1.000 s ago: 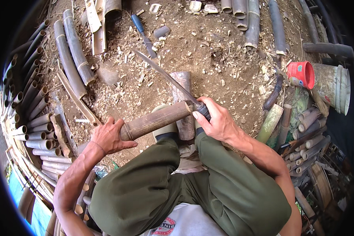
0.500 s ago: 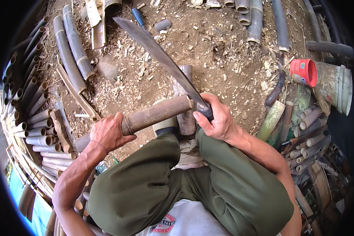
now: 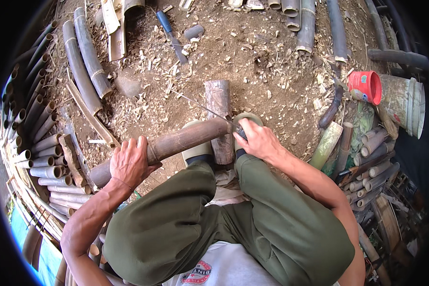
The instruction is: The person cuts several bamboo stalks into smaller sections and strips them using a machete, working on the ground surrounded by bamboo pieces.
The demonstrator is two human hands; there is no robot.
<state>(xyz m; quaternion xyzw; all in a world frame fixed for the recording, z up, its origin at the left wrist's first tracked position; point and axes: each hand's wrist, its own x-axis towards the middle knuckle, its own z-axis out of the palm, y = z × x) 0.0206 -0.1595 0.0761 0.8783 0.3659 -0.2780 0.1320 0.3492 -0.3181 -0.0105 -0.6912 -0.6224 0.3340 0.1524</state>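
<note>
My left hand (image 3: 130, 162) is closed over a brown bamboo pole (image 3: 188, 138), which slants up to the right across my left foot. The pole's right end lies against a dark wooden block (image 3: 219, 102) on the ground between my feet. In my right hand (image 3: 259, 138) is the dark handle of a machete (image 3: 199, 106). Its blade, seen almost edge-on as a thin line, points up and left, and its lower part is at the pole's right end. Whether the edge has bitten into the bamboo, I cannot tell.
Bamboo poles (image 3: 93, 52) lie at the far left, with more stacked (image 3: 50, 171) at the left side. A blue-handled tool (image 3: 171, 35) rests among wood chips. A red bucket (image 3: 364, 87), a whitish bucket (image 3: 403, 105) and cut bamboo pieces (image 3: 374, 164) stand at the right.
The machete has come down from a raised position to the pole's right end, its blade turning edge-on. My right hand has moved slightly down. My left hand keeps its grip on the pole.
</note>
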